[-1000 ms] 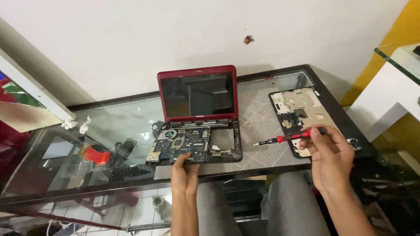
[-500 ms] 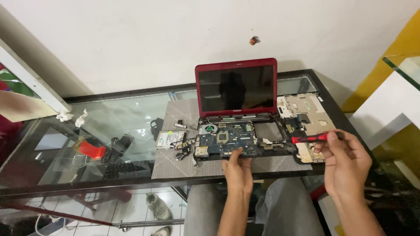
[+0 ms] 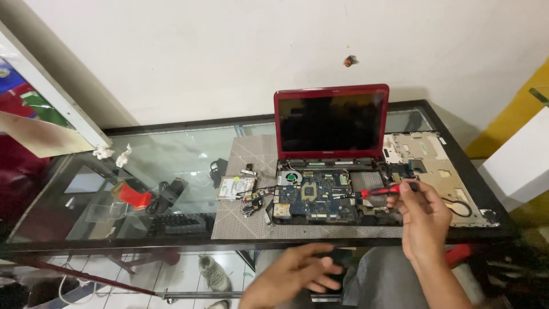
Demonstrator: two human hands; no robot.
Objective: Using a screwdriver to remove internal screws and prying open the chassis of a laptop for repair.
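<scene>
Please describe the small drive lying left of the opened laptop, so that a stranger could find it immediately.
On the glass table, find the red laptop with its blue circuit board exposed. Left of that board, on the grey mat, lies the hard drive: flat, silver, rectangular, unlike the dark loose parts beside it.

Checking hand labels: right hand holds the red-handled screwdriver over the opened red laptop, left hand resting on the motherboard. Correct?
Not quite. In the head view the left hand is down below the table edge near the lap, not on the motherboard. The right hand does hold the red-handled screwdriver over the opened red laptop.
</scene>
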